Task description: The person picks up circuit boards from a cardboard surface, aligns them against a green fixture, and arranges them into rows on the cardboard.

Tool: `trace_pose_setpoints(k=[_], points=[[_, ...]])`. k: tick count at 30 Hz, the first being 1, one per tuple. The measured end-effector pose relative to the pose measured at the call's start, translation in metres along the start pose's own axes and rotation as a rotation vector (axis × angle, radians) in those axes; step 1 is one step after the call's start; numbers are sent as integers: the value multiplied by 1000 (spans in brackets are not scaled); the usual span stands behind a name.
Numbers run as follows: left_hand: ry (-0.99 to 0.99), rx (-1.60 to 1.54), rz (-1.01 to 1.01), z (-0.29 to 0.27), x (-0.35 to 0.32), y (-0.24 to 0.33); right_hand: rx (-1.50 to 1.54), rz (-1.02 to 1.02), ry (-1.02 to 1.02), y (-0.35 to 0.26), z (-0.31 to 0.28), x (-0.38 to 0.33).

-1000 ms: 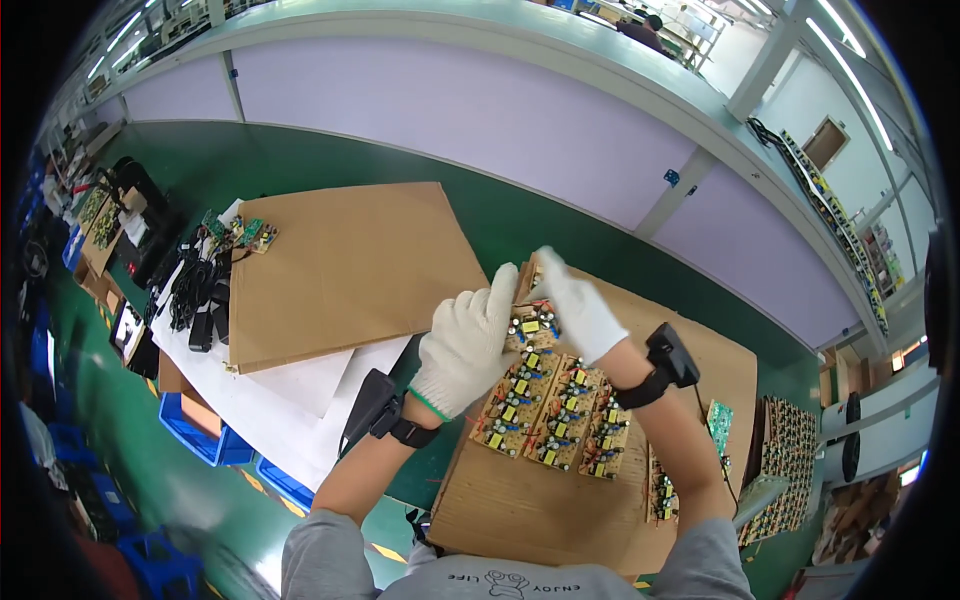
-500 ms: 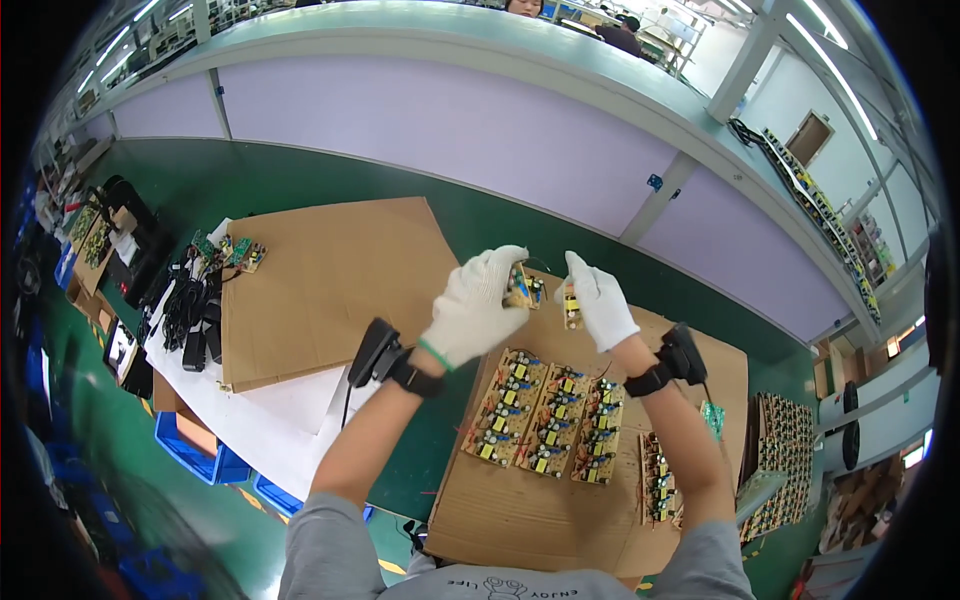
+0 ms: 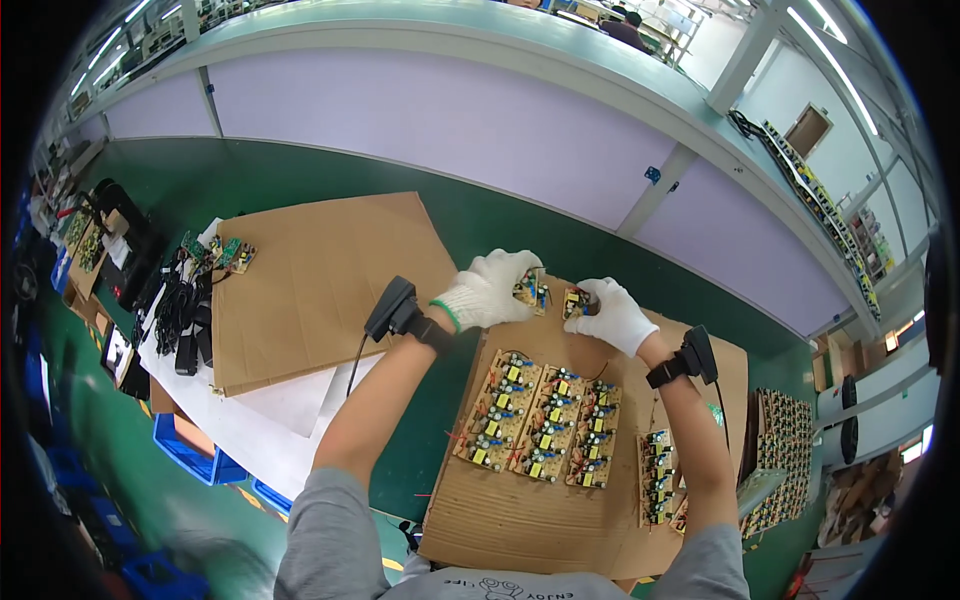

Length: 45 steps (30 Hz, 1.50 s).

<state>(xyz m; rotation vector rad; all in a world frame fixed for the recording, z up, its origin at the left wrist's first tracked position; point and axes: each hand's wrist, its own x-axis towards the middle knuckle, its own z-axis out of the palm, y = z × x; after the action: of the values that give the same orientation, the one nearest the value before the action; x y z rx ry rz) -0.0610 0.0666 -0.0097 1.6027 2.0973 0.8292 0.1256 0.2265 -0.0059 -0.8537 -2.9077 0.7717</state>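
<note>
R hand (image 3: 615,318) now tipped left, w/ small PCB (image 3: 576,302)

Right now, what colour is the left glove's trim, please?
The trim is green, clearest in the head view.

Gloved L hand (image 3: 492,292) is sitting approx. 12 o'clock, pinching twd 3; gloved R hand (image 3: 615,318) is sitting approx. 1, pinching twd 9. L forearm (image 3: 378,405) is slanting twd 1, R forearm (image 3: 697,440) twd 11.

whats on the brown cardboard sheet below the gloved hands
Three tan circuit-board panels with yellow components, another panel to their right, and part of a green board. The right forearm hides whatever lies beneath it.
</note>
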Motion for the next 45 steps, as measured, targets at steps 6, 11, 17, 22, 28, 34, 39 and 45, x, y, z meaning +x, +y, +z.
trace_pose_setpoints(k=[6,11,17,22,28,34,39,45], points=[[-17,-37,-3,5,4,-8,134,10,16,-6,7,-1],[6,-18,12,9,5,-7,92,17,68,-16,12,4],[2,-16,-19,7,-1,-2,72,-62,49,-17,14,8],[283,61,276,9,-2,-3,173,-25,349,-6,-2,3],[328,3,363,2,-28,49,892,285,93,-57,-6,-11],[307,129,414,12,-40,60,442,-40,343,-62,31,-24],[573,231,523,6,-45,71,808,48,583,-54,32,-22],[412,456,334,15,-48,71,539,-93,707,-73,30,-39]])
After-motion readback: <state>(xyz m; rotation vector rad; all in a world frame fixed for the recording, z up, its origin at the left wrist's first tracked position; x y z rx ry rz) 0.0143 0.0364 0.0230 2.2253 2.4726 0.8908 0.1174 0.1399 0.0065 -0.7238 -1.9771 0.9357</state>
